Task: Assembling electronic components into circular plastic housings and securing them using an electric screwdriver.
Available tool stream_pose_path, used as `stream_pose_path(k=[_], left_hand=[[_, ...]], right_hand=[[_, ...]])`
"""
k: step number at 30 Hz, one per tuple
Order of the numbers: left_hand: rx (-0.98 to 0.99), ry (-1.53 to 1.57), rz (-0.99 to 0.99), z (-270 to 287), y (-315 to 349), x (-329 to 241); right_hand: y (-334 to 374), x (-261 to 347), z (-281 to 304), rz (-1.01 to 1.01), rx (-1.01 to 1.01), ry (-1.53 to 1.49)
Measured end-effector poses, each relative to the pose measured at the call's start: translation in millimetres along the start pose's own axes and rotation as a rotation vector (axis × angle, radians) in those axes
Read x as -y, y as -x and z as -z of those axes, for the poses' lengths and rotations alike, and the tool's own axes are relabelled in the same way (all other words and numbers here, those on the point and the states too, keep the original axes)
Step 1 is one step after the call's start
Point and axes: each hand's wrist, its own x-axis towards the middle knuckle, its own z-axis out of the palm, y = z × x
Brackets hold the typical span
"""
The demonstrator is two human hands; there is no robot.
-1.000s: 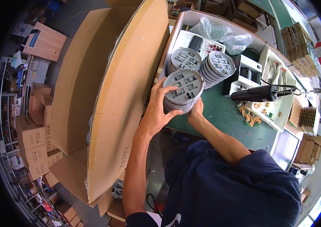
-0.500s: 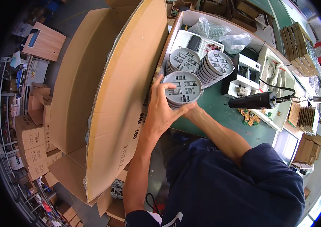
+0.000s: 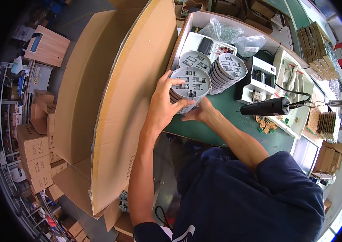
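Note:
A tall stack of round grey plastic housings (image 3: 191, 82) with rectangular cut-outs stands tilted between my hands at the near left of the workbench. My left hand (image 3: 162, 101) is closed round its left side, the index finger over the top rim and the thumb along the near side. Low on the stack's near right side, my right hand (image 3: 201, 111) holds it, its fingertips partly hidden beneath. Just behind are two more stacks of the same housings, one at the left (image 3: 195, 59) and one at the right (image 3: 231, 66).
A large open cardboard box (image 3: 128, 92) rises close along my left arm. On the green bench (image 3: 229, 111) are a black cylindrical tool (image 3: 265, 107) on a cable, a white device (image 3: 257, 80) and a white tray (image 3: 294, 97). Clear plastic bags (image 3: 249, 44) lie at the back.
Both hands and the housing stack have shifted slightly left and away from me. More of the stack's side shows, and my right hand sits lower on it.

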Motion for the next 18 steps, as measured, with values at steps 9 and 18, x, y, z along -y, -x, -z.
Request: stream_pose_path(k=[9, 18], left_hand=[[0.076, -0.091, -0.006, 2, -3, -3], [0.058, -0.104, 0.010, -12, -3, -4]], right_hand=[[110, -18, 5, 1.205, -0.007, 0.512], [96, -8, 2, 1.213, 0.024, 0.527]])
